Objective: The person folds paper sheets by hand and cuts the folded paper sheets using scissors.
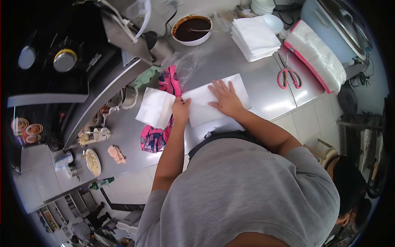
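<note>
On metal surface, white sheet lies flat before person. Right hand spread open on sheet, grasping nothing. Left hand at sheet's left edge, fingers curled; cannot tell if pinching. White packet just left, over pink patterned cloth. Work looks partway: white stack already neatly piled; sheet and packet, apart from it, seem unfinished.
</note>
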Available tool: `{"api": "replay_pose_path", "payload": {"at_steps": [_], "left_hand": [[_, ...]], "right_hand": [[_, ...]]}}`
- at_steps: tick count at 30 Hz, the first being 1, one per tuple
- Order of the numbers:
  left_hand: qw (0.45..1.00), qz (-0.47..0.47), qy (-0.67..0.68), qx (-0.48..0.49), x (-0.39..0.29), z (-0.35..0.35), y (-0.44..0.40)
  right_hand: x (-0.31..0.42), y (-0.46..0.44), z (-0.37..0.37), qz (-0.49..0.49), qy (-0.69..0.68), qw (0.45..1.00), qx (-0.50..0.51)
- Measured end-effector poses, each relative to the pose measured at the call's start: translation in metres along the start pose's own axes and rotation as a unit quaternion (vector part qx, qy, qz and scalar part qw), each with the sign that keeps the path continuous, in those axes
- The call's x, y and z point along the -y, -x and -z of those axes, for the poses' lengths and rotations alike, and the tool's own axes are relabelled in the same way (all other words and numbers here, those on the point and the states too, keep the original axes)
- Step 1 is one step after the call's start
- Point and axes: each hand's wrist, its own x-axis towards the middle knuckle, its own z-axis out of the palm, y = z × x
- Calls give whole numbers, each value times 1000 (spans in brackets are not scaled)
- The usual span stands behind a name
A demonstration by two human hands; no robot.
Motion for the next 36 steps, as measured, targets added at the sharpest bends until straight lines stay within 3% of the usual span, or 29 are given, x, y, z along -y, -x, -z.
{"api": "replay_pose_path", "payload": {"at_steps": [1,4,7,14,17,18,21,24,28,36], "left_hand": [[999,16,-43,16,-13,6,7],[965,-177,-179,-71,-53,13,32],[930,-331,-157,36,-40,-29,37],[934,-303,-167,85,-18,-28,38],[948,-293,-122,-20,-20,21,34],[928,-321,-122,-145,0,29,25],[955,-175,-132,-199,10,86,22],[978,-116,-115,-131,34,106,18],[986,-111,-33,-121,48,112,11],[995,-49,4,-82,53,124,7]], "right_hand": [[-1,1,-1,4,4,1000,-1],[-2,-3,0,9,14,1000,-15],[-1,1,0,15,16,1000,-10],[-16,12,10,-14,31,999,-2],[-20,9,11,-8,49,999,-8],[-19,11,10,-6,53,999,-7],[-19,8,11,-7,64,998,9],[-21,2,10,10,67,998,17],[-21,1,7,8,63,998,23],[-22,1,7,4,57,998,25]]}}
